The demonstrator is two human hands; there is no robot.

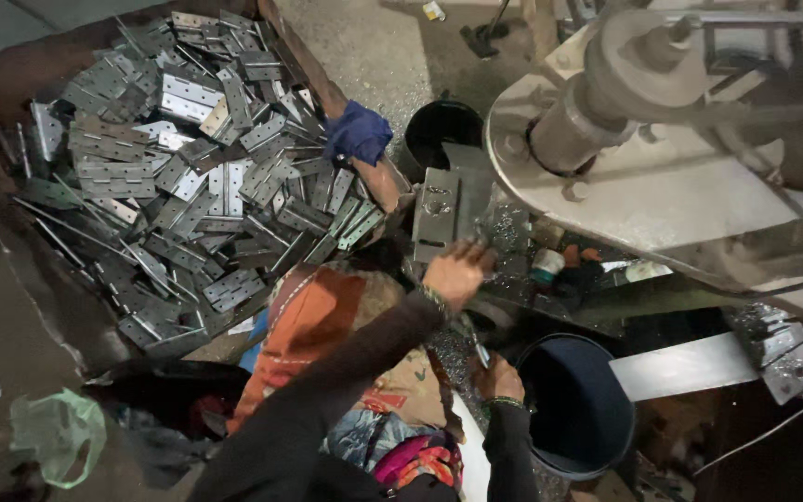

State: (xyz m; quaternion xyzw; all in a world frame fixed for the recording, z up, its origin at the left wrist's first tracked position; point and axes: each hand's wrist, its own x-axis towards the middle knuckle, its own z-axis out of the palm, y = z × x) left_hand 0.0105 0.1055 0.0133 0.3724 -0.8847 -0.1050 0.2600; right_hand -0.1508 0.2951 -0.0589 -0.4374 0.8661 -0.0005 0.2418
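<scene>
Metal hinge plate (436,214), grey, flat, lying on the machine bed just beside the steel press frame (662,186); left hand (457,271) rests at its lower edge, fingers curled over and touching the plate, grip closed loosely on it as far as can be seen. Right hand (497,379) lower down, next to the dark blue bucket (576,407), pinching a small bright metal piece (480,353) between the fingertips. Large heap of hinges (188,177) fills the wooden bin to the left; blue cloth (358,132) sits on the bin's edge; black bucket (441,130) behind the plate. Judgement: the plate is stiff, thin, fairly light singly, with hard edges and probably an oily, slippery face; best taken by the long edges between thumb and fingers, clear of the knuckle and the screw holes.
</scene>
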